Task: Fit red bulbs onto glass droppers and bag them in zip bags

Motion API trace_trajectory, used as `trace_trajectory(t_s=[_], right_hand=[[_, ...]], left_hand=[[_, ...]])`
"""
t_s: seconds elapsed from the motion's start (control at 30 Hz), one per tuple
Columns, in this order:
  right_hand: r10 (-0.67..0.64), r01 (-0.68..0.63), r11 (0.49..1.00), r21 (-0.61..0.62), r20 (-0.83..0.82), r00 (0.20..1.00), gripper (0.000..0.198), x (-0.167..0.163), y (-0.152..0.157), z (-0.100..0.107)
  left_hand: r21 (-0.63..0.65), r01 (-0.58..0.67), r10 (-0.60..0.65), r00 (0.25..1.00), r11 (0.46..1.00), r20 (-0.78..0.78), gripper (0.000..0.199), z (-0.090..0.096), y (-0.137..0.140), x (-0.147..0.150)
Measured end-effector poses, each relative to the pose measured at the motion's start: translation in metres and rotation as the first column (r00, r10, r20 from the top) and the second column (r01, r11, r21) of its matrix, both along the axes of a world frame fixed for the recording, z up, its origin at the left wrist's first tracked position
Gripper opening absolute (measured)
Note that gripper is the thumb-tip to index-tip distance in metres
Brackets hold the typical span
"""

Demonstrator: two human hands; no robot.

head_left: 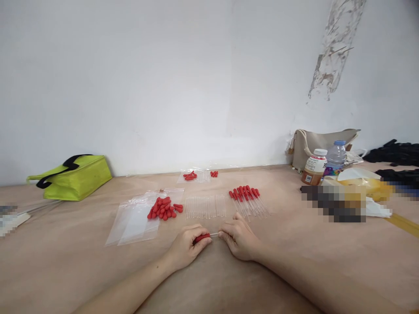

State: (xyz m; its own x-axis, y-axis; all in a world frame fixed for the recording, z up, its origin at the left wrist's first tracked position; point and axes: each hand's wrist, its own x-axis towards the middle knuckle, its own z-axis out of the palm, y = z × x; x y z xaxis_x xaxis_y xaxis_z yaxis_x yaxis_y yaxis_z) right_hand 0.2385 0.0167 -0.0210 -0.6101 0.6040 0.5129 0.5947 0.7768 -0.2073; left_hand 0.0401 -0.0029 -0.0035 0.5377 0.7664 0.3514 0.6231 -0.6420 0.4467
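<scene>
"Where is the red bulb (pixel 203 237) sitting?"

"In the left hand (pixel 190 246), over the near middle of the table (pixel 81 270). Bent fingers are gripping it and hiding part of it."

"And the right hand (pixel 240 239)?"

"It's pinching a thin clear tube (pixel 214 234) between thumb and fingers. The tube is bridging the gap between the hands; I can't tell how deep it's sitting in the bulb."

"What's the surface looking like?"

"Brown and slightly creased, running back to a pale wall (pixel 163 87), where a patch of peeling paint (pixel 334 52) is showing at upper right."

"What's lying around the hands?"

"Just beyond them, a heap of red bulbs (pixel 163 208) is partly covering some clear plastic bags (pixel 131 222). A row of clear tubes (pixel 204 206) is lying beside it, and red-capped tubes (pixel 248 200) are fanning out on the right."

"Further off?"

"A lime-green bag (pixel 81 176) is standing far left. On the right, two bottles (pixel 314 168) are partly blocking a beige bag (pixel 314 139)."
</scene>
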Motion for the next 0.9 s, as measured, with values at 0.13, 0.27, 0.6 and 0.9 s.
trace_trajectory(t_s=[0.13,0.27,0.6,0.9], right_hand=[[0.037,-0.036,0.999,-0.025,0.033,0.999,0.02,0.0,0.003,-0.002],[0.013,-0.017,0.999,0.045,0.09,0.996,0.021,0.001,-0.001,0.008],[-0.446,0.41,0.876,-0.252,-0.102,0.889,0.026,0.023,0.035,0.028],[-0.724,0.715,0.683,-0.15,-0.016,0.689,0.014,0.015,0.078,0.021]], left_hand=[[-0.001,0.045,-0.045,0.999,0.999,0.001,0.02,-0.002,0.002,-0.001],[-0.01,0.024,-0.023,0.996,1.0,0.089,0.015,-0.001,0.007,-0.003],[-0.055,-0.173,0.178,0.978,0.983,0.112,0.015,-0.007,0.009,-0.015],[-0.026,-0.087,0.088,0.995,0.996,0.037,0.011,-0.006,0.011,-0.015]])
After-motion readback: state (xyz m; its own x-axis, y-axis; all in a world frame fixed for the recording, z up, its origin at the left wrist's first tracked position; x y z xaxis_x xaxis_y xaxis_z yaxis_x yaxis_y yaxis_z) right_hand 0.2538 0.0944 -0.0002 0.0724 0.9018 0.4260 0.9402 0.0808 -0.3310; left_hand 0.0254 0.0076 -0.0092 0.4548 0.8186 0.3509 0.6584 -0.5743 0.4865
